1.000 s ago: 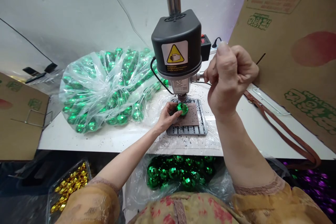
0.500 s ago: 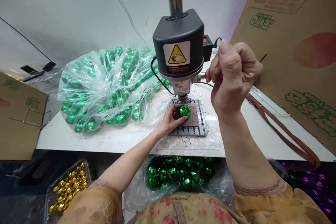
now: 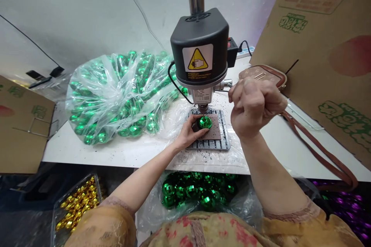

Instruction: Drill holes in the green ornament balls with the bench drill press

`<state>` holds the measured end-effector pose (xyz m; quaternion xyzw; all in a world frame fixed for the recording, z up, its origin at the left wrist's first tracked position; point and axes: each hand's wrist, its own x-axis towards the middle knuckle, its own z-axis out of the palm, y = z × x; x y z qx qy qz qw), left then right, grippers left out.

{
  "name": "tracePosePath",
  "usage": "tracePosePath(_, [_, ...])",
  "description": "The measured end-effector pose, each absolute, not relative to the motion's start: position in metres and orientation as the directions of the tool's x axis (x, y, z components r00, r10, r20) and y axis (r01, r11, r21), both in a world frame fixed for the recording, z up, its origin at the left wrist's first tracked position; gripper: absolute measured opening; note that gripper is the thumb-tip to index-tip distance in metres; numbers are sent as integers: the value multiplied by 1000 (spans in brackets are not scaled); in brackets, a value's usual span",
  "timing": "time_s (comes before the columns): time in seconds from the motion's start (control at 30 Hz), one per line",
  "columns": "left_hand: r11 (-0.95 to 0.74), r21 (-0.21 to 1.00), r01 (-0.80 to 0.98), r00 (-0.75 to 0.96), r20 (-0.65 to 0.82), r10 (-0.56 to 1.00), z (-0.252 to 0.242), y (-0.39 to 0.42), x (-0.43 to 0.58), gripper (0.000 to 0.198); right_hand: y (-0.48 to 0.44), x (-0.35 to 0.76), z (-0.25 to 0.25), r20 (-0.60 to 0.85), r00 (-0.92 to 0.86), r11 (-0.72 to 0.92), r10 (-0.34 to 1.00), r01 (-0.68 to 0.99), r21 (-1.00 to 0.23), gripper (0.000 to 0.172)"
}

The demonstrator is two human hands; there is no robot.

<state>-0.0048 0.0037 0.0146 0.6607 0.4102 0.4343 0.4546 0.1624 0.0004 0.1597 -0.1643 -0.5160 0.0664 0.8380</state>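
Under the black drill press (image 3: 199, 50), a shiny green ball (image 3: 205, 122) sits on a brown pad (image 3: 216, 131) over the slotted metal base (image 3: 225, 139). My left hand (image 3: 189, 133) pinches the ball from its left side, thumb in front and fingers behind. The drill's tip meets the top of the ball. My right hand (image 3: 255, 106) is closed in a fist right of the drill head, at the end of its silver side lever (image 3: 226, 83); the part within the fingers is hidden.
A clear bag of green balls (image 3: 116, 96) lies on the left of the white table (image 3: 72, 150). Below are more green balls (image 3: 197, 191), gold balls (image 3: 78, 204) and purple balls (image 3: 348, 204). Cardboard boxes (image 3: 327, 58) and a strapped purse (image 3: 262, 74) stand right.
My right hand has moved down somewhat, uncovering the purse behind it. My left hand still holds the green ball in place. The whole view has shifted slightly.
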Motion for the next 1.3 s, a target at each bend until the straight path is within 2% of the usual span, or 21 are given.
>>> tracePosePath(0.47, [-255, 953, 162, 294, 201, 935, 21, 0, -4, 55, 0, 164, 147, 855, 462, 962, 236, 13, -273, 52])
tracePosePath(1.0, [-259, 951, 167, 274, 208, 939, 19, -1, -3, 56, 3, 164, 130, 901, 417, 983, 115, 81, -163, 50])
tracePosePath(1.17, [-278, 943, 185, 256, 227, 940, 21, -2, 1, 54, 3, 160, 158, 826, 510, 953, 240, 38, -301, 55])
tracePosePath(1.3, [-348, 870, 349, 176, 303, 936, 28, -14, -1, 46, 1, 161, 184, 760, 500, 882, 416, -20, -470, 51])
